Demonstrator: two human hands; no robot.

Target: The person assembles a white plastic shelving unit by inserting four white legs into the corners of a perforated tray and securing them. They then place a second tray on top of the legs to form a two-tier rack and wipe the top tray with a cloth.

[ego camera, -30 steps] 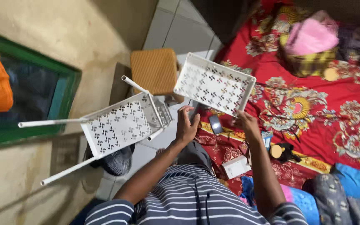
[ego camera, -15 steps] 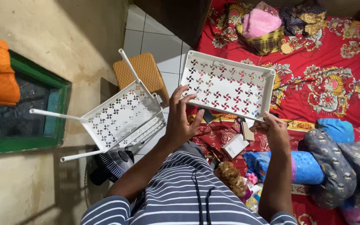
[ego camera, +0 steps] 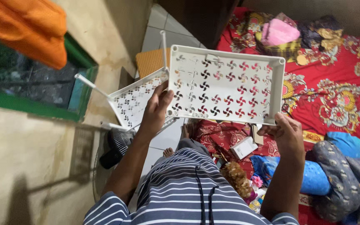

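Holding white perforated tray (ego camera: 226,85) up at frame center w/ both hands. My left hand (ego camera: 155,110) clamps its lower-left edge, thumb on the inside face, fingers behind. My right hand (ego camera: 286,133) pinches the lower-right corner. Second tray w/ white poles (ego camera: 136,102) sits just left, touching it. Red bedsheet (ego camera: 338,96) at right.

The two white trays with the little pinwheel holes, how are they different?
The held tray is gripped at both ends by the left hand and right hand; the other tray is in neither hand. The held tray has no poles; the other tray has white poles sticking out of it. The held tray faces the camera; the other tray is tilted. Both are white, with the same cut-out pattern.
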